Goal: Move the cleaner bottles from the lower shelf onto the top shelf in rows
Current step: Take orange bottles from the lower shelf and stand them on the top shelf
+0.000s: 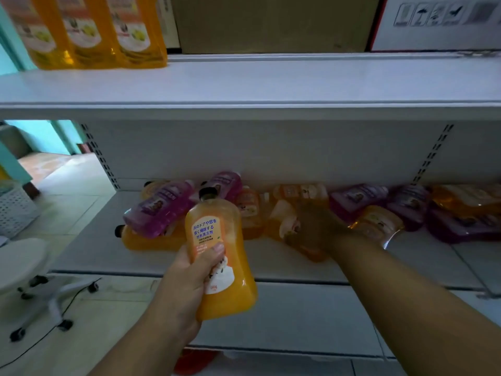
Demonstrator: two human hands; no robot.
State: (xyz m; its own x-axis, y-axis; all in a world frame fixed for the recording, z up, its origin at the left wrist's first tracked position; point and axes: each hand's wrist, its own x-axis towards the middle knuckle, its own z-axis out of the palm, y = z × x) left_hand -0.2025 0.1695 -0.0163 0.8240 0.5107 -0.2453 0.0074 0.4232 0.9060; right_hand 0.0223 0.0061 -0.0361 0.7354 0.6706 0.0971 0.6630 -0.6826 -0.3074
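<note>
My left hand (184, 283) grips an orange cleaner bottle (230, 267) with a black cap, held upright in front of the lower shelf (284, 267). My right hand (317, 226) reaches into the lower shelf and closes over another orange bottle (284, 226) lying there. Several orange and purple bottles (160, 210) lie in a jumbled pile along the back of the lower shelf. Three orange bottles (89, 31) stand in a row at the far left of the white top shelf (271, 82).
A brown cardboard box (271, 23) and a white box with printed symbols (439, 20) stand at the back of the top shelf. A white swivel stool (24, 264) and a white perforated basket (16, 207) are on the tiled floor to the left.
</note>
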